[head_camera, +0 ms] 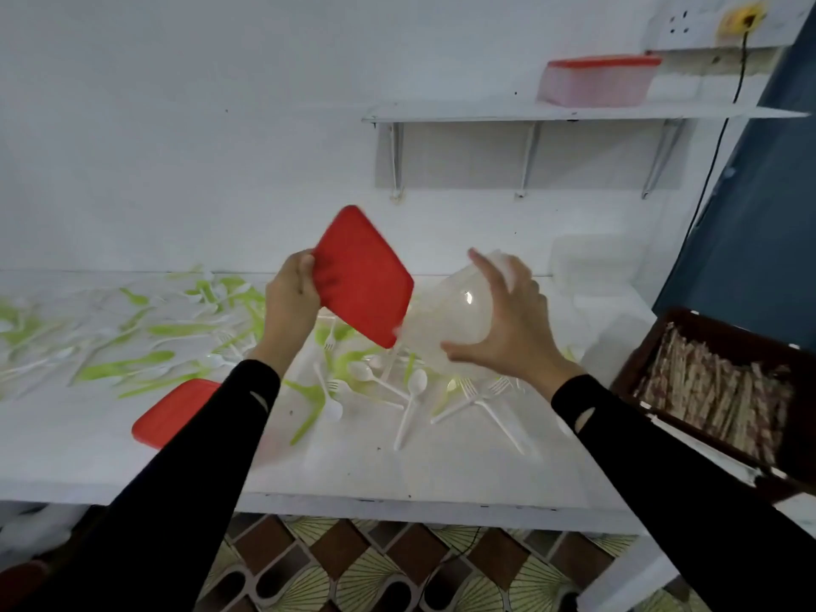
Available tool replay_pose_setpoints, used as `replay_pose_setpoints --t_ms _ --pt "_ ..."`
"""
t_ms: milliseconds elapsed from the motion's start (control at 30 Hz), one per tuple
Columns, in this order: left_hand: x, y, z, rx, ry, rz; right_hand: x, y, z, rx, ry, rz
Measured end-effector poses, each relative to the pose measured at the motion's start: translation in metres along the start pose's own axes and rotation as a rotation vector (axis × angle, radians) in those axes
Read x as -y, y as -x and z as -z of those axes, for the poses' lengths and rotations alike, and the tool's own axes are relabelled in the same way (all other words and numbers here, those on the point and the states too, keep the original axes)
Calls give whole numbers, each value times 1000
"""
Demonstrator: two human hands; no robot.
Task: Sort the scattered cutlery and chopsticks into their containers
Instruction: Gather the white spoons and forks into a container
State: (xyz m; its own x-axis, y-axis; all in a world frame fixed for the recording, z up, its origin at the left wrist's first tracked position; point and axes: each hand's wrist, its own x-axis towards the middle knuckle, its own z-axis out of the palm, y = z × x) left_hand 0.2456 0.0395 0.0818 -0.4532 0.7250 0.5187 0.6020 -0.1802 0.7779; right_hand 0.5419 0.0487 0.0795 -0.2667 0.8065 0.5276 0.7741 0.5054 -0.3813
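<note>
A long white table (441,470) carried scattered green and white plastic cutlery (128,362); a dark brown box (706,326) at its right end held paper-wrapped chopsticks (706,390); the right hand (508,329), fingers spread, gripped a tilted clear plastic tub (446,315) above the table; the left hand (291,293) clamped a square red plastic lid (362,276) just beside it.

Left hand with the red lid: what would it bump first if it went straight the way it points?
Probably the clear container held by the right hand: the left hand points rightward toward it, and its red lid looks close to it. Depth is unclear.
</note>
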Motion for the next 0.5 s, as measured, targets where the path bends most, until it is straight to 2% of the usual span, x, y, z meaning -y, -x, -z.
replay_pose_setpoints --t_ms 100,200,333,500 --pt "18 9 6 0 143 293 -15 -6 13 -159 -72 -167" --pt "17 49 -1 193 343 531 -22 -5 20 -242 -281 -209" --pt "24 123 -13 530 268 592 -36 9 12 -77 -587 -294" --pt "38 167 -19 820 170 733 -50 37 -2 110 -603 -353"
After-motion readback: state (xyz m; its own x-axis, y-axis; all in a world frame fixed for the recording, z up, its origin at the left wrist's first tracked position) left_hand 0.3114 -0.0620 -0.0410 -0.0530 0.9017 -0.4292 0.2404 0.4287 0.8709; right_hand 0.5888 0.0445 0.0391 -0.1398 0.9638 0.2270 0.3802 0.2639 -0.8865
